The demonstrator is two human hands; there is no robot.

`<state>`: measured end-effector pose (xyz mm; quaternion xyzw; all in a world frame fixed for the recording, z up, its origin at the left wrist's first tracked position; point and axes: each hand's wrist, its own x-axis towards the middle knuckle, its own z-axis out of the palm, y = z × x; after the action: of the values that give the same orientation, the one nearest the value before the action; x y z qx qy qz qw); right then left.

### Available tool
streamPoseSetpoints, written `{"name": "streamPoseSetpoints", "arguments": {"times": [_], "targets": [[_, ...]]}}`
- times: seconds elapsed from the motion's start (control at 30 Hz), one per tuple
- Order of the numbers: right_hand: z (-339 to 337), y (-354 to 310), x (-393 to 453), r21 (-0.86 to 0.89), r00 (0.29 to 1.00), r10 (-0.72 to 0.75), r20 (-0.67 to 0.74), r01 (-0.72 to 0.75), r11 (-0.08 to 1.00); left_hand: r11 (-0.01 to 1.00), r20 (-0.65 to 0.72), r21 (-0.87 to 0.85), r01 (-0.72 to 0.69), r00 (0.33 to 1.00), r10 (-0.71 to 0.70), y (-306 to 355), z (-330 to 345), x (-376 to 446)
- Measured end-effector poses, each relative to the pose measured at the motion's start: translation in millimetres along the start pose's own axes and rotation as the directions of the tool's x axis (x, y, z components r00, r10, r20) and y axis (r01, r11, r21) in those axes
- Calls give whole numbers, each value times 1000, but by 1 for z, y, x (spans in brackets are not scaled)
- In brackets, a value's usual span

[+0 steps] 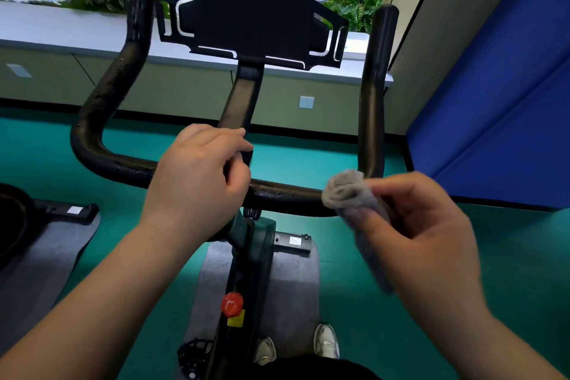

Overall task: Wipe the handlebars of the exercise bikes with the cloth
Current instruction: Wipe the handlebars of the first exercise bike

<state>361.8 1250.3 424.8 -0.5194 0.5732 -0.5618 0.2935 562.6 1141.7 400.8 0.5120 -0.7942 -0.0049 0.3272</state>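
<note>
Two hands are at work on one exercise bike. The left hand (pixel 197 179) sits at the middle of the view, fingers curled round the black handlebar (pixel 101 108) where its crossbar meets the centre post. The right hand (pixel 425 225), at 3 o'clock from the left, pinches a grey cloth (pixel 348 191) between thumb and fingers; the bunched end of the cloth touches the crossbar near its right bend, and the rest hangs down along the palm, blurred. The handlebar's two arms rise toward 11 and 1 o'clock, either side of a black tablet holder (pixel 253 6) at 12 o'clock. A red knob (pixel 232 304) shows on the bike frame at 6 o'clock, with two white shoes (pixel 326 341) just right of it on a grey mat (pixel 293 281) over green floor (pixel 308 160).
</note>
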Motion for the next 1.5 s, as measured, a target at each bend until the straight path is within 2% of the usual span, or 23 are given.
{"name": "streamPoseSetpoints", "arguments": {"times": [0.03, 0.07, 0.13, 0.33, 0.47, 0.57, 0.73, 0.83, 0.93, 1.07, 1.2, 1.37, 1.5], "targets": [[0, 3, 7, -200, 988, -145, 60, 154, 968, 999, -15, -29, 13, 1000, -14, -1, -1, -2], [1, 9, 12, -368, 955, -258, 143, 294, 882, 998, -32, -62, 33, 999, -35, -2, -3, -4], [8, 22, 18, -499, 897, -358, 260, 442, 745, 990, -58, -119, 69, 995, -76, -5, -7, -11], [46, 32, 20, -465, 824, -439, 357, 565, 682, 987, -39, -146, 64, 997, -71, -10, -8, -16], [30, 36, 17, -455, 828, -438, 349, 559, 694, 987, 32, -148, 59, 998, -54, -12, -14, -17], [24, 39, 10, -448, 828, -472, 303, 561, 696, 986, 26, -160, 54, 998, -50, -13, -14, -18], [64, 32, 18, -438, 804, -500, 323, 595, 674, 985, -5, -167, 37, 999, -38, -15, -12, -20], [81, 24, 24, -453, 795, -493, 354, 607, 653, 980, -13, -196, 38, 999, -42, -15, -11, -20], [69, 25, 24, -461, 797, -464, 387, 603, 651, 972, -15, -232, 42, 999, -47, -17, -9, -21], [40, 30, 18, -510, 829, -466, 309, 558, 655, 967, -15, -249, 55, 998, -61, -17, -9, -22], [57, 29, 19, -536, 842, -441, 311, 538, 650, 968, -24, -242, 70, 997, -78, -16, -8, -22], [82, 3, 42, -510, 859, -241, 452, 470, 720, 970, -16, -229, 80, 996, -86, -15, -10, -21], [54, -5, 58, -570, 874, 34, 485, 286, 771, 970, -15, -233, 70, 997, -75, -16, -8, -22]]}}
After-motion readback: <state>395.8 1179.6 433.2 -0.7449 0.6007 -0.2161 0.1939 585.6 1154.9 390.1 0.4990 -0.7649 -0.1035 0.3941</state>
